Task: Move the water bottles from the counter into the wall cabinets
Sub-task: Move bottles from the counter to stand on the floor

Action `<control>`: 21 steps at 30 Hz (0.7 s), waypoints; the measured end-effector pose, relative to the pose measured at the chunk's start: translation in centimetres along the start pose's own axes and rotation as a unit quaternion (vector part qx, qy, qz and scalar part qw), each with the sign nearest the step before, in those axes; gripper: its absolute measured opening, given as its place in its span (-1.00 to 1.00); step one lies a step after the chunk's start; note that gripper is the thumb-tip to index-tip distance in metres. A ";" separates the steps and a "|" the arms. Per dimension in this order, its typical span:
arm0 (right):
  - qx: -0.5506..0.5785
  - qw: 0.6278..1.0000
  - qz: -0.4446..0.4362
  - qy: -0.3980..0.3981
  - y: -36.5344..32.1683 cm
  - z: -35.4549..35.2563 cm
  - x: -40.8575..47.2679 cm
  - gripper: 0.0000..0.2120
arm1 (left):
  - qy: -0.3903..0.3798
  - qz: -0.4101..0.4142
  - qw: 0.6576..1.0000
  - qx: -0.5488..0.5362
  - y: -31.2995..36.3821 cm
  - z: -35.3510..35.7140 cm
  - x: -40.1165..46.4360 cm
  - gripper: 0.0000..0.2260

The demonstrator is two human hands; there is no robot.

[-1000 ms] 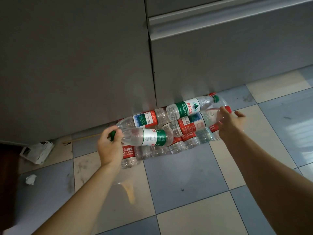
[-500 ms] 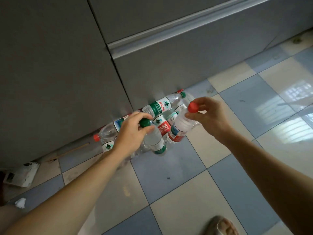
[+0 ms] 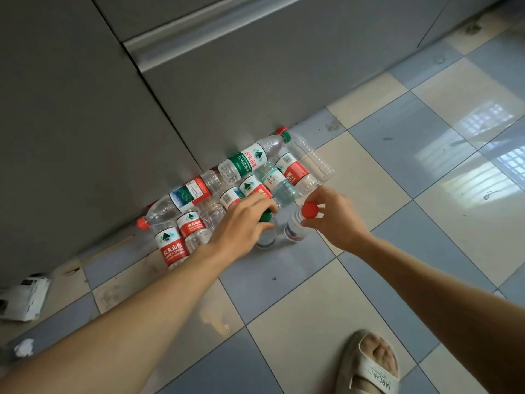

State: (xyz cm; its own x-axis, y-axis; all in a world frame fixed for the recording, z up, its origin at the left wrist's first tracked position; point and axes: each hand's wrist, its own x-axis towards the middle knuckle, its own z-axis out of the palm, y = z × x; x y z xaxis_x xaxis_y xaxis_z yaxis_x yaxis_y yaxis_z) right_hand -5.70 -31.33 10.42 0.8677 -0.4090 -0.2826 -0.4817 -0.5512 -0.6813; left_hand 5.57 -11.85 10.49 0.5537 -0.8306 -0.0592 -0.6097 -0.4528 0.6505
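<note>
Sandalled foot: a foot in a pale slide sandal (image 3: 369, 365) stands at the bottom right of the frame, on the checked floor tiles (image 3: 298, 322).
Paper scraps: a crumpled white scrap (image 3: 24, 347) lies at the lower left edge; a torn white packet (image 3: 22, 298) lies above it, near the cabinet base.
Left hand: the left hand (image 3: 241, 226), reaching in from the lower left, has its fingers curled over the top of the green-capped bottle (image 3: 267, 231), gripping it at the cap.
Right hand: the right hand (image 3: 332, 220), reaching in from the lower right, pinches the red cap of the red-capped bottle (image 3: 295, 228) between thumb and fingertips.
Held bottles: both stand upright, side by side at frame centre, just in front of the pile; whether their bases touch the tile cannot be told.
Bottle pile: the other water bottles (image 3: 241, 177) lie on their sides on the floor, packed together, with red and green labels, against the foot of the cabinet.
Cabinet: grey cabinet fronts (image 3: 85, 109) fill the upper left; a pale handle rail (image 3: 213, 29) runs across the top.
</note>
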 end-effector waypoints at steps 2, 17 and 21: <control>-0.005 1.000 -0.010 0.001 0.3 0.1 0.0 -0.65 | 0.006 -0.001 1.000 -0.002 -0.1 0.4 -0.2 -0.72; 0.101 0.981 0.134 -0.095 5.1 4.6 -0.4 0.00 | 0.056 -0.234 0.944 -0.224 -2.6 6.5 -3.3 -0.25; 0.174 0.975 0.122 -0.062 6.6 6.5 0.2 -0.14 | 0.090 -0.265 0.917 -0.284 -3.1 8.8 -2.7 -0.23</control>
State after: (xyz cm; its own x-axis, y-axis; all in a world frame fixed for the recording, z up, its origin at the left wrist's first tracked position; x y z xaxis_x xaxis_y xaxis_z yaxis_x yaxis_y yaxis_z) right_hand -7.90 -30.34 1.49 0.7510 -0.3945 -0.5296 -0.6237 -0.1601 -0.7651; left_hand 0.98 -11.02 1.95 0.8030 -0.4520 -0.3883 0.1380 -0.4929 0.8591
